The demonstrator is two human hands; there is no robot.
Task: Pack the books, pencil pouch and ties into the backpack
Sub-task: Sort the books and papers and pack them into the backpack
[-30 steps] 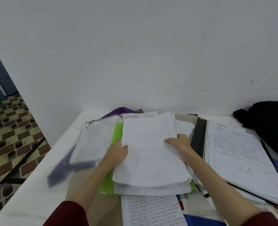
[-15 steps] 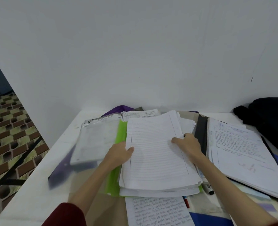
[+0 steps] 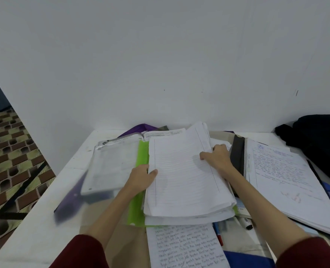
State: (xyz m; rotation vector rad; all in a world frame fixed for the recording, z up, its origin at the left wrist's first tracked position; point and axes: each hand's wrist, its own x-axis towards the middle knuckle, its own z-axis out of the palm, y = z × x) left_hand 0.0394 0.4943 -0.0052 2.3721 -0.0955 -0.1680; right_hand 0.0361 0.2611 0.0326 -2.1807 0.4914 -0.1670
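Study corner — white table [image 3: 44, 225], handwritten notebooks [image 3: 287, 182], tiled floor [image 3: 9, 151]

Soft, even light filled the scene, and the white wall [image 3: 160, 55] read as flat pale grey without glare. Faint shadows lay under both hands on the lined pages [image 3: 187, 180]. The lower left of the tabletop [image 3: 24, 238] was smeared and blurry, the purple strip [image 3: 69, 202] there indistinct. Wide-angle distortion bent the frame's edges, and the dark backpack [image 3: 322, 144] at right showed little detail.
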